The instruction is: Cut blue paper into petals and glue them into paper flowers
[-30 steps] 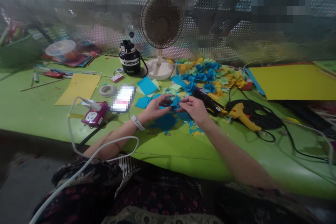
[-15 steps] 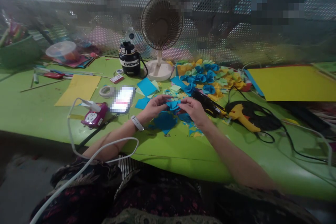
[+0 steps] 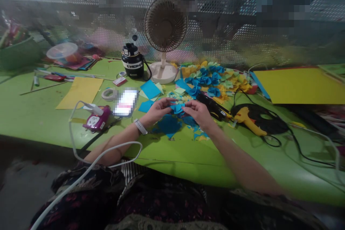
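Observation:
My left hand (image 3: 157, 110) and my right hand (image 3: 198, 113) hold a small folded piece of blue paper (image 3: 177, 107) between their fingertips, above the green table (image 3: 172, 154). Beneath my hands lie blue paper scraps (image 3: 169, 124). A pile of blue, yellow and green paper flowers (image 3: 212, 81) sits beyond my right hand. A black hot glue gun (image 3: 212, 106) lies just to the right of that hand, and a yellow glue gun (image 3: 246, 125) lies farther right.
A blurred phone (image 3: 126, 102), a pink power socket (image 3: 95, 118), a tape roll (image 3: 109, 94), blue paper squares (image 3: 150, 89) and yellow card (image 3: 79, 92) lie left. A fan (image 3: 165, 25), black flask (image 3: 132, 61), yellow sheet (image 3: 299, 86) and cables surround the work area. Perforated metal mesh stands behind.
The folded blue paper has shifted slightly between my fingertips, and my hands have drawn a little apart. The camera has tilted slightly.

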Tool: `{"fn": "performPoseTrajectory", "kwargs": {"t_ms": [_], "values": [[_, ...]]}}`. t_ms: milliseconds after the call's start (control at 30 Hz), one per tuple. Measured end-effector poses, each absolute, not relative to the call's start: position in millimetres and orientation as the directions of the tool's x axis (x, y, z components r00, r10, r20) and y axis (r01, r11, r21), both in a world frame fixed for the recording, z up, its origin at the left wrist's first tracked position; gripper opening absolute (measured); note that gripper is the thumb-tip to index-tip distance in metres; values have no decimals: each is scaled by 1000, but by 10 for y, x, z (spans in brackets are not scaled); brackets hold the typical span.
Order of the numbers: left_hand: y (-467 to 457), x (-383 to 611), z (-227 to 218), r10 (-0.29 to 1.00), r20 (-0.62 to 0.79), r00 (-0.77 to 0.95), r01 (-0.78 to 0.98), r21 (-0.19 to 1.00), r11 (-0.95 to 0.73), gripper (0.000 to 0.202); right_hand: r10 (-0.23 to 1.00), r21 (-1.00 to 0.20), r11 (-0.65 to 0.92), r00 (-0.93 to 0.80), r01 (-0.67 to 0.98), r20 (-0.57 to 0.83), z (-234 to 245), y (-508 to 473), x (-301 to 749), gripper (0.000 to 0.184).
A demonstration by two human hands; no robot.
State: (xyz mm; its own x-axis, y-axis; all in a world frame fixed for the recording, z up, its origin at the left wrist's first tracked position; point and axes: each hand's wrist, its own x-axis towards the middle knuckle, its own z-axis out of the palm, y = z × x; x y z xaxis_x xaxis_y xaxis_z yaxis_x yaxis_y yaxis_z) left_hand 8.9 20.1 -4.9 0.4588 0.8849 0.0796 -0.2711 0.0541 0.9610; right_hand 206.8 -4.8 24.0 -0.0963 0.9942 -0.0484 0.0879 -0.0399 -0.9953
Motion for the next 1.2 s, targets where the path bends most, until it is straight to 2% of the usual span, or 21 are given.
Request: {"fn": "performPoseTrajectory", "kwargs": {"t_ms": [467, 933, 1200], "values": [[204, 84, -43, 883, 67, 465, -260, 964, 63, 38, 992, -996, -20, -121, 85, -31, 216, -36, 2076, 33], [201, 93, -65, 895, 74, 441, -238, 971, 37, 37, 993, -985, 20, -119, 171, 0, 203, -36, 2068, 31], [181, 140, -122, 899, 174, 402, -117, 983, -138, 32, 995, -969, 64, -94, 240, 42, 107, -16, 2079, 27]]}}
